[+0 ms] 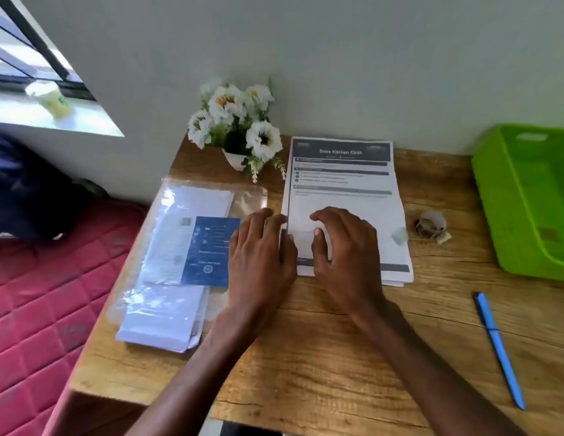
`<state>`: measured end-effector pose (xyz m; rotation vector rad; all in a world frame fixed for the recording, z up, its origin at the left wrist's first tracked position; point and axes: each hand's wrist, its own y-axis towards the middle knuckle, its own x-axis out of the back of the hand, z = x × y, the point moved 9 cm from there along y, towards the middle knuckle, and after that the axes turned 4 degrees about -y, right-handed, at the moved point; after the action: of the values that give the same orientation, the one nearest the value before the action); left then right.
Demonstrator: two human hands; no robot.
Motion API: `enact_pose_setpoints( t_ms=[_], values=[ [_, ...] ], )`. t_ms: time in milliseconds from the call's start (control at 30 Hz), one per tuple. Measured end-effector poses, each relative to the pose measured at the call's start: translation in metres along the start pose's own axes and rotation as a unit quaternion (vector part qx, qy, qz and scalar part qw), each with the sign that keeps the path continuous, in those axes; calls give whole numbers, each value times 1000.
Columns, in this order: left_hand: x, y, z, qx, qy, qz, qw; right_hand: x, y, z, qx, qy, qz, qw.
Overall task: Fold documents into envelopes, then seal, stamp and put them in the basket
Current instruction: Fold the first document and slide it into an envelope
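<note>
A stack of printed documents point(343, 190) lies flat on the wooden table point(321, 357), near the wall. My left hand point(262, 259) rests at the stack's left edge, fingertips on the paper's border. My right hand point(343, 253) lies on the lower half of the top sheet with fingers curled and spread; neither hand has a sheet lifted. To the left, a clear plastic pack point(183, 256) holds white envelopes and a blue card. A bright green basket point(526, 196) stands at the table's right side. A small roll of stamps or tape point(431, 228) sits right of the documents.
A blue pen point(499, 350) lies on the table at the front right. A pot of white flowers point(239, 130) stands against the wall behind the pack. Left of the table is a red quilted mattress point(44, 297) with a dark bag on it.
</note>
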<state>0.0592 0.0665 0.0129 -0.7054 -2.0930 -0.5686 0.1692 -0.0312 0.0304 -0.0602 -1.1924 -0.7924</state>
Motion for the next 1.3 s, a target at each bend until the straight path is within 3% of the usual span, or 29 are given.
enact_pose_setpoints(
  t_ms=[233, 333, 467, 733, 1033, 1300],
  values=[
    [-44, 1, -9, -22, 71, 24, 997, 0, -20, -1, 90, -69, -102, 988],
    [-45, -4, -8, -39, 93, 11, 995, -1, -18, -7, 82, -73, -124, 986],
    [-61, -16, 2, -60, 140, 55, 987, -5, -16, -31, 4, -57, -122, 991],
    [-62, -17, -4, -76, 150, 21, 986, 0, -30, -45, -42, -91, -81, 992],
    [-39, -49, -15, -95, 138, -12, 986, 15, -60, -33, -10, -106, -51, 993],
    [-38, -47, -16, -116, 137, -23, 984, 12, -29, -49, -22, -134, -43, 990]
  ],
)
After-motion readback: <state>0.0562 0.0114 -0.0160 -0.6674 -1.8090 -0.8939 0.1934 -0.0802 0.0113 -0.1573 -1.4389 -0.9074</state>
